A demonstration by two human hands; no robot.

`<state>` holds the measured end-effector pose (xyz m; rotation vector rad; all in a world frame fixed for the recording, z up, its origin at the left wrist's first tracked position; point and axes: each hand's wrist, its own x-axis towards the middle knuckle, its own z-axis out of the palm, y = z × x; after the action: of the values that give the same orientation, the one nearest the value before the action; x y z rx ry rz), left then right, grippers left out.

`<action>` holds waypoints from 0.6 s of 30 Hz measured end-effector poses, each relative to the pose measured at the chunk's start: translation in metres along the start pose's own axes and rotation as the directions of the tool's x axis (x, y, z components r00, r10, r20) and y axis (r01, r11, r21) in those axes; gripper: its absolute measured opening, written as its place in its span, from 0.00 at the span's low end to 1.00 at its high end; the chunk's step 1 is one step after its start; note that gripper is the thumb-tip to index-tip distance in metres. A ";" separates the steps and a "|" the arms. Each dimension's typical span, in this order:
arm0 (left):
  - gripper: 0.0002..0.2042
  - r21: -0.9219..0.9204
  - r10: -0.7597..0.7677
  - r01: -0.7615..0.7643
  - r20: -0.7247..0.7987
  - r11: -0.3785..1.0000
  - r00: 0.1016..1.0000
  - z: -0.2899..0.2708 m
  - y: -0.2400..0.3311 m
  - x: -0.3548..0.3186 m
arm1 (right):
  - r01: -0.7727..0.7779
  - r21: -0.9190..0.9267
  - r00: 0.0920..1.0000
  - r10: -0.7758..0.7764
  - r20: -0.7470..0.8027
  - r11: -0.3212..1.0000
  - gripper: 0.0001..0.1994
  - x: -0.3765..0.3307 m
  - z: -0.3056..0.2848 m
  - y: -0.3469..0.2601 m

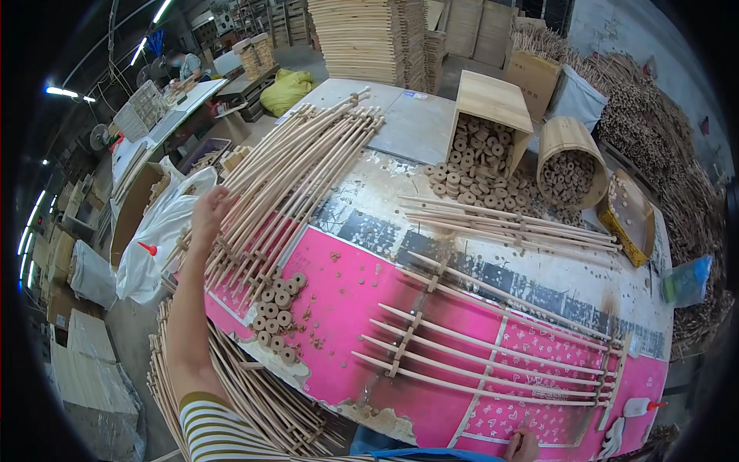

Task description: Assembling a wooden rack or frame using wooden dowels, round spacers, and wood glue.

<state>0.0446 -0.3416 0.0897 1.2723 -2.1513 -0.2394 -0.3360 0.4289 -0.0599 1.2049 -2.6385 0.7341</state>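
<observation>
My left hand (212, 214) is stretched out to the far left, its fingers bent round wooden rods at the edge of a big pile of pale rod racks (285, 177). Low at the front edge, my right hand (523, 445) is curled closed; whatever it may hold is hidden. Between the hands lies a wooden rack (462, 350) of several long tapered rods joined by two crosspieces, flat on a pink sheet (339, 285). Round wooden discs with centre holes (277, 308) are heaped left of it.
Behind the rack, more joined rods (500, 221) lie near a tipped wooden box (493, 100) and a round wooden tub (570, 162), both spilling discs. A glue bottle (637, 407) and a white glove (613, 439) lie at the right. Further racks (262, 393) stand below the table's left edge.
</observation>
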 end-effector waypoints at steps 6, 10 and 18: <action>0.12 0.209 -0.031 0.041 -0.051 0.977 0.998 0.052 -0.021 0.038 | -0.054 -0.064 0.998 0.056 0.040 0.997 0.07 -0.005 0.002 0.005; 0.12 0.225 -0.102 0.110 -0.046 0.968 0.994 0.070 -0.026 0.042 | -0.074 -0.054 0.996 0.077 0.045 0.996 0.07 -0.010 0.001 0.006; 0.16 0.318 -0.082 0.074 0.013 0.945 0.997 0.086 -0.049 0.045 | -0.119 0.030 0.993 0.118 0.026 0.992 0.03 0.007 0.001 -0.007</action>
<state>0.0141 -0.4181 0.0188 1.5426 -2.2274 0.0640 -0.3351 0.4196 -0.0562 1.0791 -2.7483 0.7880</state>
